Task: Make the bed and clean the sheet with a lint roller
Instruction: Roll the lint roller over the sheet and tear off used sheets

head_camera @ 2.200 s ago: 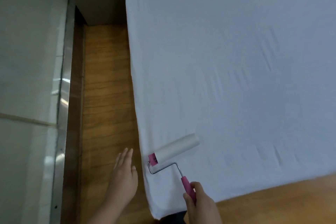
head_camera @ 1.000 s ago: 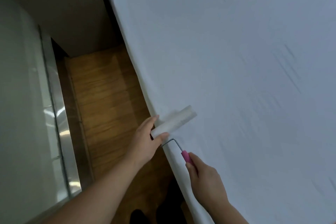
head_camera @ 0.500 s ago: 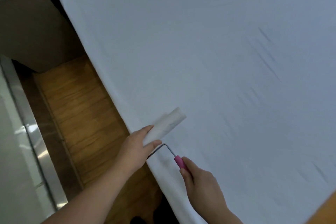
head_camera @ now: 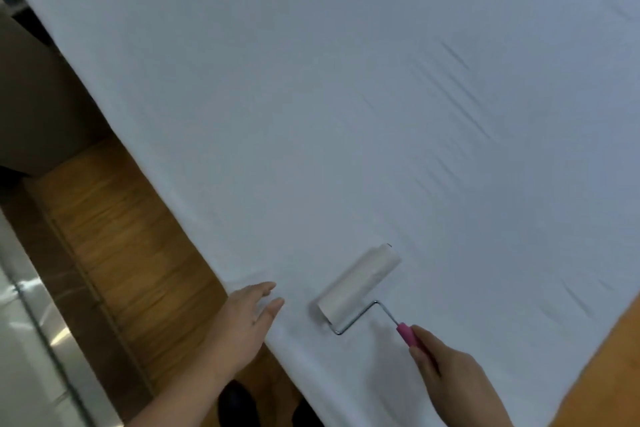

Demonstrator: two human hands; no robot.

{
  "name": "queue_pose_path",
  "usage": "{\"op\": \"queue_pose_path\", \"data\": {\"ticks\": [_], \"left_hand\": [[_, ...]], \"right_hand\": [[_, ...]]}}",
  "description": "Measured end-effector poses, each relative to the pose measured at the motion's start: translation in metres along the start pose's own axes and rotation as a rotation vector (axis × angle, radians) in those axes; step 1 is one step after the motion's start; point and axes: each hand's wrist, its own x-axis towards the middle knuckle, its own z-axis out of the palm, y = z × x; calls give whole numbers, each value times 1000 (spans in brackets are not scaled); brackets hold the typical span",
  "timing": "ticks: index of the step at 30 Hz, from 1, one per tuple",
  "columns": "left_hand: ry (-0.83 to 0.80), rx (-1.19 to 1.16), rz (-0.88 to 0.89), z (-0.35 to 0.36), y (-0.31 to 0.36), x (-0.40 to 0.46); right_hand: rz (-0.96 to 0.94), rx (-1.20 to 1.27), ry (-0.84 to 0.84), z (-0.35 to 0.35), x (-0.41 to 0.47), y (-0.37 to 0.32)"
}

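A white sheet (head_camera: 346, 97) covers the bed and fills most of the view, with faint creases at the right. The lint roller (head_camera: 358, 284) has a white roll, a bent wire neck and a pink handle; its roll lies on the sheet near the bed's left edge. My right hand (head_camera: 450, 381) grips the pink handle. My left hand (head_camera: 244, 322) is at the sheet's edge, left of the roll and apart from it, fingers straight and holding nothing.
A wooden floor strip (head_camera: 131, 253) runs along the bed's left side. A beige cabinet or wall (head_camera: 38, 107) stands at the far left, and a shiny metal rail (head_camera: 45, 340) lies beside it. More wooden floor (head_camera: 609, 367) shows at the lower right. Dark shoes (head_camera: 239, 402) are at the bottom.
My left hand has let go of the roll and drawn back to the sheet's edge with fingers straight. The roller has moved right, onto the sheet.
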Motion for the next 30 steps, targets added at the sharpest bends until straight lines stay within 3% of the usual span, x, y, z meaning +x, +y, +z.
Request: {"op": "queue_pose_path", "data": {"ticks": [5, 11, 25, 30], "left_hand": [[90, 250, 182, -6, -7, 13], [129, 450, 201, -44, -23, 38], [55, 481, 207, -145, -54, 90], [8, 500, 214, -155, -49, 96]], "right_hand": [[26, -70, -84, -4, 10, 5], [-71, -99, -63, 3, 70, -78], [-246, -163, -9, 11, 239, -347], [-312, -74, 52, 0, 249, -369]]}}
